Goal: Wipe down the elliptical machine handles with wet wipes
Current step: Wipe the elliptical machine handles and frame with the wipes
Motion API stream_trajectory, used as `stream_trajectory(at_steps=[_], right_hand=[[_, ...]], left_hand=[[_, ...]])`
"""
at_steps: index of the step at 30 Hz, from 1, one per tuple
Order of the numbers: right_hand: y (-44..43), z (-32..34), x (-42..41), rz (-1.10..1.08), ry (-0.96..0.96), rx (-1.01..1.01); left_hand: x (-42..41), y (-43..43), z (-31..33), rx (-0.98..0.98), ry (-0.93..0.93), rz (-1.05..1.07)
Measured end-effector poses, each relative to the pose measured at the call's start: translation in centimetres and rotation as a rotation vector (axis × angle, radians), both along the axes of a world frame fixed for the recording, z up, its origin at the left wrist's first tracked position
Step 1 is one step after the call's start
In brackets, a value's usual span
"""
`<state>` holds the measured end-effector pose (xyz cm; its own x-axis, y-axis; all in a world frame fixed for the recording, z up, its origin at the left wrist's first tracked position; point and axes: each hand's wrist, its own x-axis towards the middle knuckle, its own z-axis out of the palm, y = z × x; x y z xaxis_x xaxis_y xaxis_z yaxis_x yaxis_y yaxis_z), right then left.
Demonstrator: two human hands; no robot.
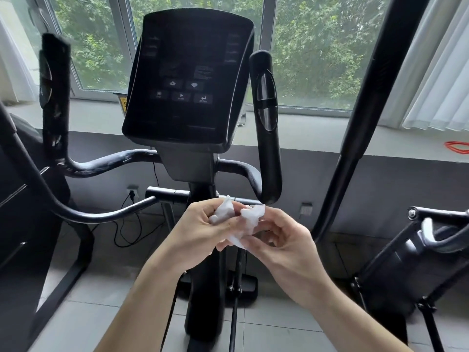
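Left hand [200, 229] and right hand [281, 240] pinch a crumpled wet wipe [252, 215].
Left handle [54, 97] and right handle [266, 123] stand upright, flanking the console [187, 80].

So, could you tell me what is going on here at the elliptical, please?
A person holds a crumpled white wet wipe just below the console. The left hand and the right hand each pinch part of it. The wipe touches no handle right now: the scuffed left grip and the right grip both stand apart from it, so no wiping is under way at this moment.
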<state>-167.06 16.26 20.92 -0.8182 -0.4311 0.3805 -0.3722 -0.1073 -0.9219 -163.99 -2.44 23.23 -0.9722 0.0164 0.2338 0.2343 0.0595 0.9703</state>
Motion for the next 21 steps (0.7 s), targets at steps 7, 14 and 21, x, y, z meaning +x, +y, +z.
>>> stream_trajectory(at_steps=[7, 14, 21], right_hand=[[0.7, -0.8, -1.6, -0.180, -0.148, -0.071], [-1.0, -1.1, -2.8, -0.112, -0.535, -0.211], [-1.5, -0.6, -3.1, -0.150, -0.436, -0.066]], left_hand=[[0.3, -1.1, -0.1, -0.100, -0.029, 0.150], [0.2, 0.9, -0.8, -0.168, 0.048, 0.043], [-2.2, 0.4, -3.0, -0.213, 0.151, 0.350]])
